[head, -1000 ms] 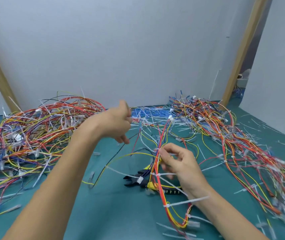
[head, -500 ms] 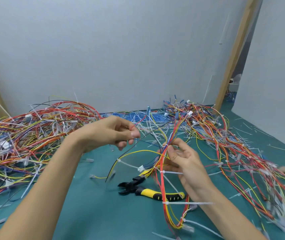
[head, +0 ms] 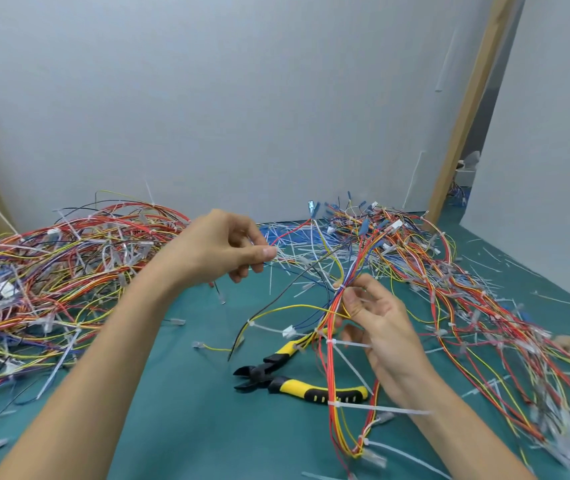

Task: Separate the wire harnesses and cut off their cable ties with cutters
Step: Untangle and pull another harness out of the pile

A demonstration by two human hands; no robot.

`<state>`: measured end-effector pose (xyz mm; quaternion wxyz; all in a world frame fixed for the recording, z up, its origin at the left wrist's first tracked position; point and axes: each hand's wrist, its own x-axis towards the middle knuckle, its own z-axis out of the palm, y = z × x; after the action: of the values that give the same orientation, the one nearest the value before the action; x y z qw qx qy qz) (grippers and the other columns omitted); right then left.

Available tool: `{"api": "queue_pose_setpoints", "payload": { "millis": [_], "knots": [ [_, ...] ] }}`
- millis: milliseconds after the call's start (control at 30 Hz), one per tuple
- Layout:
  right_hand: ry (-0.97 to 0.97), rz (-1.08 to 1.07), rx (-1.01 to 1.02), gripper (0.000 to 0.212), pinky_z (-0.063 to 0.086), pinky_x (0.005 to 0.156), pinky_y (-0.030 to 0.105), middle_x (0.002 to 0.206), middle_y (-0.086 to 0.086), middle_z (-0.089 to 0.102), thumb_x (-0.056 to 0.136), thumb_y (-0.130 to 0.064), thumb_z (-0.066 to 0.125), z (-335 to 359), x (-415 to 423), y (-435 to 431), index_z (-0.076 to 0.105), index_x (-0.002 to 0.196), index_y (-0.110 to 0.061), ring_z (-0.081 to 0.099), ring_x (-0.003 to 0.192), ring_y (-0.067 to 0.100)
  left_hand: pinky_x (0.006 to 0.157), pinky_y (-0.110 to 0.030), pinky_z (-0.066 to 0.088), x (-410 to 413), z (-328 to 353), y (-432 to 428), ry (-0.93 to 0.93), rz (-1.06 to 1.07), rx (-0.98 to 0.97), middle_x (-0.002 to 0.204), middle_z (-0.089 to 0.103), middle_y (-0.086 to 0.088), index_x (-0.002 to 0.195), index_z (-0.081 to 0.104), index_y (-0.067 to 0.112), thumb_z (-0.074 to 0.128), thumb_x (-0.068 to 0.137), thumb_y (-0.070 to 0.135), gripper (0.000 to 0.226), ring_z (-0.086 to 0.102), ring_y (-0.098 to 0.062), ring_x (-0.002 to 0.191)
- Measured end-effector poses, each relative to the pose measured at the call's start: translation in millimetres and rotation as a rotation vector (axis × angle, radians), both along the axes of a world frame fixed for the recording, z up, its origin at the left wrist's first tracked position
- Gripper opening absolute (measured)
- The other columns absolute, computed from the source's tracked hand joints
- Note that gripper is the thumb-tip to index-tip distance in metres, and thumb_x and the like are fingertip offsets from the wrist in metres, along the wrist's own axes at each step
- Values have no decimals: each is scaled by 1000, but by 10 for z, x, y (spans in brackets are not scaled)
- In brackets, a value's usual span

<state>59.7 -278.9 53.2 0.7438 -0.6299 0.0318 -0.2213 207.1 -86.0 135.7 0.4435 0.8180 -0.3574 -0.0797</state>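
Note:
My right hand (head: 377, 317) pinches a red, orange and yellow wire harness (head: 332, 382) near its upper end, lifted off the green table (head: 179, 427). White cable ties (head: 377, 408) stick out sideways from that harness. My left hand (head: 221, 247) is raised at centre with thumb and fingers pinched on thin wires running right toward a red wire with a blue connector (head: 311, 206). Yellow-handled cutters (head: 297, 379) lie on the table below both hands, jaws pointing left, partly under the harness.
A large tangle of wire harnesses (head: 51, 271) fills the left side. Another heap (head: 449, 289) spreads along the right. Cut white tie scraps (head: 297, 258) litter the far middle. A white wall and two wooden posts (head: 467, 109) close the back.
My left hand moved right and closed its fingers on thin wires. My right hand raised the harness and slid up it. The cutters stayed where they lay.

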Motion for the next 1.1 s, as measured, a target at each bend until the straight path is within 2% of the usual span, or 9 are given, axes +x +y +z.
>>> {"api": "queue_pose_setpoints", "payload": {
  "millis": [133, 200, 267, 367, 567, 733, 800, 933, 1100],
  "knots": [
    [0, -21, -26, 5, 44, 48, 21, 75, -4, 63, 81, -29, 68, -25, 3, -8, 73, 80, -29, 60, 61, 13, 69, -34, 60, -39, -29, 3, 15, -5, 401, 76, 74, 1, 90, 66, 11, 70, 90, 41, 31, 66, -13, 64],
    [3, -51, -70, 7, 43, 47, 21, 76, -4, 64, 81, -30, 68, -41, 6, -11, 72, 81, -24, 57, 60, 13, 82, -32, 52, -98, -29, -42, -227, 109, 636, 98, 69, 4, 100, 59, 16, 70, 87, 50, 39, 64, -16, 89],
    [-2, -80, -121, 13, 41, 46, 20, 76, -3, 64, 82, -29, 69, -47, 3, -9, 69, 81, -17, 53, 60, 13, 87, -35, 48, -225, 25, -142, -460, 215, 538, 103, 60, 2, 99, 52, 19, 76, 84, 45, 38, 58, -21, 99],
    [2, -116, -179, 20, 40, 45, 21, 73, -3, 64, 80, -32, 71, -37, -5, 11, 68, 78, -13, 52, 57, 12, 70, -20, 46, -440, 134, -324, -392, 32, 260, 84, 67, 9, 87, 64, 23, 77, 84, 35, 18, 62, -10, 81],
    [77, -195, -395, 24, 37, 48, 21, 54, -3, 55, 86, -36, 75, -77, -2, 41, 66, 75, -16, 51, 47, 13, 77, -24, 50, -575, -96, -586, -207, -30, 353, 95, 76, -1, 101, 70, 17, 70, 92, 30, 16, 66, -13, 89],
    [118, -112, -488, 13, 45, 49, 22, 75, -4, 72, 98, -15, 63, -100, 0, 64, 70, 92, -24, 66, 56, 19, 64, -13, 47, -425, -162, -520, 1, -18, 266, 87, 78, 1, 105, 71, 16, 77, 87, 23, 20, 67, -3, 72],
    [114, -111, -501, 19, 45, 45, 25, 77, 2, 73, 100, -14, 61, -89, 6, 81, 71, 93, -28, 66, 59, 30, 69, -17, 52, -382, -141, -459, 15, -18, 257, 83, 78, 2, 105, 72, 17, 80, 84, 23, 23, 70, -5, 75],
    [101, -220, -665, 18, 50, 48, 19, 64, -5, 69, 96, -25, 67, -124, -8, 93, 65, 78, -27, 66, 52, 12, 72, -21, 55, -415, -120, -477, -43, -2, 293, 76, 77, 9, 96, 73, 20, 81, 75, 22, 22, 70, -2, 73],
    [60, -302, -926, 15, 48, 60, 20, 67, -15, 67, 95, -28, 65, -117, -29, 99, 65, 81, -28, 65, 64, 5, 70, -20, 52, -469, -127, -539, -132, 2, 350, 82, 77, 4, 93, 69, 18, 84, 72, 23, 26, 67, -7, 74]
  ]
}}
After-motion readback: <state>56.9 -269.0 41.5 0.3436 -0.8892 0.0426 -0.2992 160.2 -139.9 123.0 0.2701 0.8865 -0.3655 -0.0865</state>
